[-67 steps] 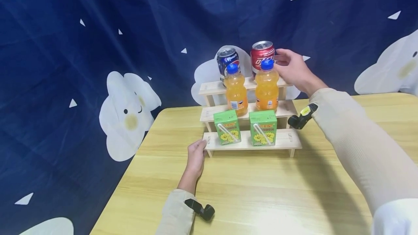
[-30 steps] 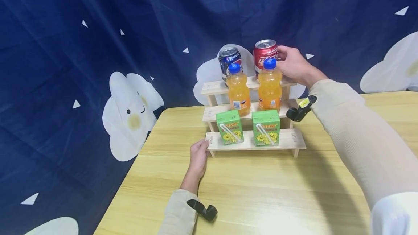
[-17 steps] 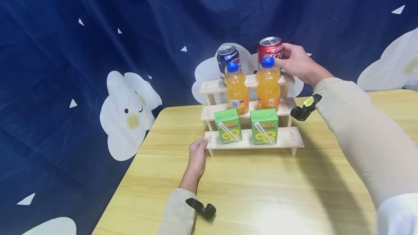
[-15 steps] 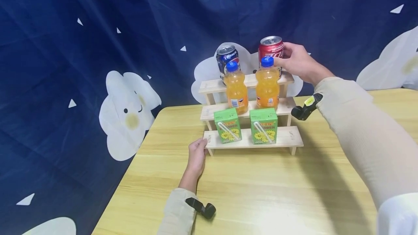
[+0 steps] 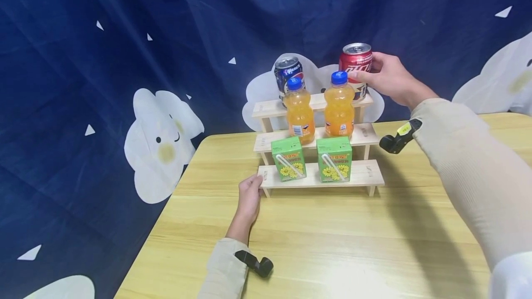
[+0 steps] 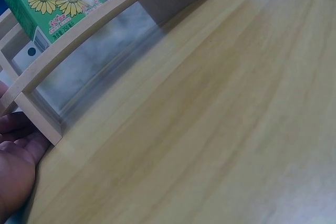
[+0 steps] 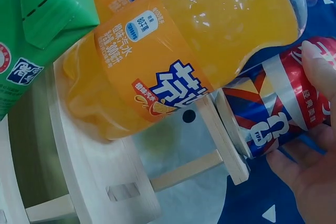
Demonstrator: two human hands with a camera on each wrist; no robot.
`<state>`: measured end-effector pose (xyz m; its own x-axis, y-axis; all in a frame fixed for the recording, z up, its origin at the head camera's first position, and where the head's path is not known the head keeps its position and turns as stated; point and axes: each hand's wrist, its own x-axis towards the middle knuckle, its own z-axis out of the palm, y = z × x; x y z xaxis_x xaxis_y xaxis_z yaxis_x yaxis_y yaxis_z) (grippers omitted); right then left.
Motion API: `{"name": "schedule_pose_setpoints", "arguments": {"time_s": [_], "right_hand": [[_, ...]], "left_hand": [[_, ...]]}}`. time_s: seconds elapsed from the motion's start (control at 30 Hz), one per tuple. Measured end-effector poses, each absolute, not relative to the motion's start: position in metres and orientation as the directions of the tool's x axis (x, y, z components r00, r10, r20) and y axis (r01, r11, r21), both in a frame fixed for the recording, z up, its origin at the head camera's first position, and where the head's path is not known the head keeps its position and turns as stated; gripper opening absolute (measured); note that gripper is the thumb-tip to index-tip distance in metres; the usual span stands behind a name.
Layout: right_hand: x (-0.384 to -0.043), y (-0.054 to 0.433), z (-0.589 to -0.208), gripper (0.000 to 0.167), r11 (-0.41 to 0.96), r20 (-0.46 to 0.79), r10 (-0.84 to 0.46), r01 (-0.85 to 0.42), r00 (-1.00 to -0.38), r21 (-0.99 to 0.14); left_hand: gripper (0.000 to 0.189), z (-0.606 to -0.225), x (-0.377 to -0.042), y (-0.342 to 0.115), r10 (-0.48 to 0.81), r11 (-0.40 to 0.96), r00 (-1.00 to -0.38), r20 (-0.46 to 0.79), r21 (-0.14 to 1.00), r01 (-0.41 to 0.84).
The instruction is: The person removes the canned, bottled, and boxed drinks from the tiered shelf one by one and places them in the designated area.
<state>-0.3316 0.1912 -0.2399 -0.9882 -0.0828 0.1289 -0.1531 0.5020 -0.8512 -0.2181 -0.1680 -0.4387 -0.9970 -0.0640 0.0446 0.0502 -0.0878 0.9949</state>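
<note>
A three-tier wooden rack (image 5: 365, 173) stands on the table. My right hand (image 5: 395, 77) grips a red cola can (image 5: 355, 60) at the right end of the top tier, thumb in front and fingers on its far side. The can (image 7: 273, 108) has its base at that board's end in the right wrist view; whether it bears fully on the board I cannot tell. My left hand (image 5: 249, 195) holds the left end of the bottom tier, thumb on top. In the left wrist view, the left hand's fingers (image 6: 21, 145) lie beside the rack's leg.
A blue cola can (image 5: 287, 70) stands on the top tier's left. Two orange soda bottles, left (image 5: 300, 114) and right (image 5: 338, 112), fill the middle tier. Two green drink cartons, left (image 5: 288, 159) and right (image 5: 334, 160), stand below. A blue curtain (image 5: 208, 13) hangs behind the table (image 5: 324, 234).
The red can has moved right along the top tier with my right hand, whose hold has gone from fingertips at its side to a fuller grip. My left hand keeps its place.
</note>
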Motion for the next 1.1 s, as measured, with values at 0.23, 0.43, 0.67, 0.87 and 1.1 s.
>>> {"name": "schedule_pose_setpoints", "arguments": {"time_s": [0.23,0.43,0.67,0.87,1.1], "right_hand": [[-0.3310,0.1911,-0.2391,0.080,0.516,0.141,-0.079,-0.162,-0.987,-0.841],[-0.3302,0.1896,-0.2401,0.078,0.533,0.173,-0.063,-0.180,-0.983,-0.827],[-0.3279,0.1859,-0.2407,0.078,0.555,0.195,-0.025,-0.176,-0.981,-0.813],[-0.3283,0.1830,-0.2404,0.077,0.570,0.199,0.006,-0.160,-0.980,-0.806],[-0.3284,0.1843,-0.2443,0.080,0.576,0.226,0.061,-0.150,-0.972,-0.804]], "left_hand": [[0.036,-0.4384,-0.2187,-0.1682,-0.063,-0.093,-0.997,0.034,0.995,0.040],[0.036,-0.4387,-0.2176,-0.1684,-0.067,-0.095,-0.997,0.034,0.995,0.040],[0.035,-0.4396,-0.2168,-0.1685,-0.086,-0.086,-0.996,0.038,0.995,0.045],[0.037,-0.4395,-0.2179,-0.1693,-0.063,-0.084,-0.997,0.050,0.995,0.056],[0.037,-0.4379,-0.2178,-0.1687,-0.062,-0.090,-0.997,0.041,0.995,0.047]]}}
